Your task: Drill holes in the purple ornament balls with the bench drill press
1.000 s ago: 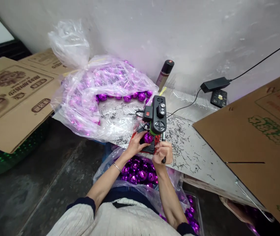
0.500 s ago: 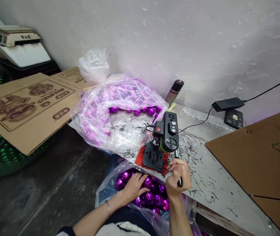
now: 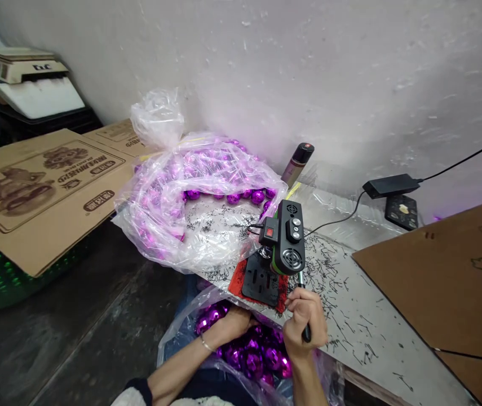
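My right hand (image 3: 306,321) is wrapped round the black-gripped lever (image 3: 306,332) of a small black benchtop machine (image 3: 290,237). The machine has a red switch, two vented circles and a slotted base plate (image 3: 261,282) resting on a red cloth (image 3: 235,285). Below the table edge, my left hand (image 3: 236,324) reaches into an open clear plastic bag (image 3: 168,332) of shiny purple faceted balls (image 3: 253,361). Its fingers are tucked down among the balls, so their grip is hidden.
Another clear bag (image 3: 139,225) with purple balls spreads across the white table (image 3: 350,332), which is littered with black bits. A spray can (image 3: 297,163) stands behind the machine. Cardboard (image 3: 443,270) lies at right, more cardboard (image 3: 50,186) at left. A power adapter (image 3: 390,185) hangs on its cable.
My left hand has gone from lying spread over the purple balls to reaching deeper among them, its fingers now out of sight. My right hand stays on the lever. The view has shifted slightly.
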Demonstrator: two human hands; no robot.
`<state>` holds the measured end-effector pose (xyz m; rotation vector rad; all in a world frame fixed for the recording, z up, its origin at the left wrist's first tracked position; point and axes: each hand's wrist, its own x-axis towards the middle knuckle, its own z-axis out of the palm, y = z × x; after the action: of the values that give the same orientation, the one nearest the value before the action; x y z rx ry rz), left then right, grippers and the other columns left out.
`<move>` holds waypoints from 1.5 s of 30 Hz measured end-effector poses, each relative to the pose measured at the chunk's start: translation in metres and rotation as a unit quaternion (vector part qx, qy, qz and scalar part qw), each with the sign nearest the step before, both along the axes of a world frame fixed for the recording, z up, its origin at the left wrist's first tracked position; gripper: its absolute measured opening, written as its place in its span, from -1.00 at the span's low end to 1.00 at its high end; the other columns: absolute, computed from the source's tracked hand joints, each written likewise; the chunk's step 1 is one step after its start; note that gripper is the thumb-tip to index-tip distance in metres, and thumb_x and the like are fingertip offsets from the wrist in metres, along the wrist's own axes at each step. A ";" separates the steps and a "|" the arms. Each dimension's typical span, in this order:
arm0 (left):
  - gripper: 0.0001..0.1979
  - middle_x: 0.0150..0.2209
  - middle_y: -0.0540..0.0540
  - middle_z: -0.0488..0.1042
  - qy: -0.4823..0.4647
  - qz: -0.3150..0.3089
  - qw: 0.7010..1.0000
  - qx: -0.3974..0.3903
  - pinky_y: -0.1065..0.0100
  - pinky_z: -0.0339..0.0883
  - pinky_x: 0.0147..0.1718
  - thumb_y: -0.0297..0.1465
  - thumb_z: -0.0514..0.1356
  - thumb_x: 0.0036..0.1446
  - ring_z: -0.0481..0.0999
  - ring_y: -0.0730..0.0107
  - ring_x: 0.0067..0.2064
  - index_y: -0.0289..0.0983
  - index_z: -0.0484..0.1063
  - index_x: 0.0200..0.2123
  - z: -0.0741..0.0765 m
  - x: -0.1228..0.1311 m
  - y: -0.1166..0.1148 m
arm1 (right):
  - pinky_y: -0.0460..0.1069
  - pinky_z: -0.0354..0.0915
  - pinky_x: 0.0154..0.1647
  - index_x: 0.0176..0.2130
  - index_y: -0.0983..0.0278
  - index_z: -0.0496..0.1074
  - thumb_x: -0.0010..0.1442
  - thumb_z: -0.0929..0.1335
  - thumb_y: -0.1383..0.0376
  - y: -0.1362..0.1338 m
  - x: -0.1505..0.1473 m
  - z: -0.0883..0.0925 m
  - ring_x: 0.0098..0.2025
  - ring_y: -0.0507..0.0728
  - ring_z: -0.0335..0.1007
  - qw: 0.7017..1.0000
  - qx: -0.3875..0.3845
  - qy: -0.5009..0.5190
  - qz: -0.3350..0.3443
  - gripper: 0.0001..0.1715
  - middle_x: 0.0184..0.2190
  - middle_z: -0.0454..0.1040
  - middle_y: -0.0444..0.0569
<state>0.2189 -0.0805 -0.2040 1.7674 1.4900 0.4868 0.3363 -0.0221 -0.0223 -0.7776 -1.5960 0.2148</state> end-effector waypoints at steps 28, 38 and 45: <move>-0.52 0.03 -0.25 0.59 -0.403 0.335 0.851 0.022 0.25 0.51 -0.05 -0.18 0.38 0.16 0.63 0.24 -0.06 -0.33 0.48 0.05 0.156 -0.150 0.163 | -0.03 0.27 -0.43 -0.44 0.23 0.31 0.30 0.23 0.49 0.004 -0.002 0.011 -0.42 0.03 0.38 1.000 0.009 -0.018 -0.004 -0.69 -0.47 0.41 -0.13; -0.32 0.07 -0.19 0.59 -0.447 0.300 0.841 0.054 0.15 0.37 0.20 -0.04 0.44 0.02 0.58 0.15 0.10 -0.25 0.43 0.12 0.104 -0.040 0.058 | -0.02 0.23 -0.38 -0.44 0.21 0.28 0.36 0.24 0.42 0.012 -0.007 0.050 -0.43 0.01 0.34 1.000 -0.018 -0.002 -0.007 -0.68 -0.52 0.35 -0.16; -0.40 0.10 -0.22 0.57 -0.160 0.267 0.933 0.182 -0.03 0.28 0.23 -0.12 0.42 0.11 0.53 -0.01 0.15 -0.19 0.44 0.17 0.088 -0.030 0.066 | -0.02 0.24 -0.36 -0.43 0.21 0.30 0.38 0.23 0.40 0.010 -0.005 0.049 -0.41 0.02 0.34 1.000 -0.018 -0.013 -0.001 -0.69 -0.50 0.36 -0.15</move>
<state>0.1890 -0.0147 -0.1156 1.4226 1.7082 1.3355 0.3315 -0.0119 0.0263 -0.8135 -1.6192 0.2340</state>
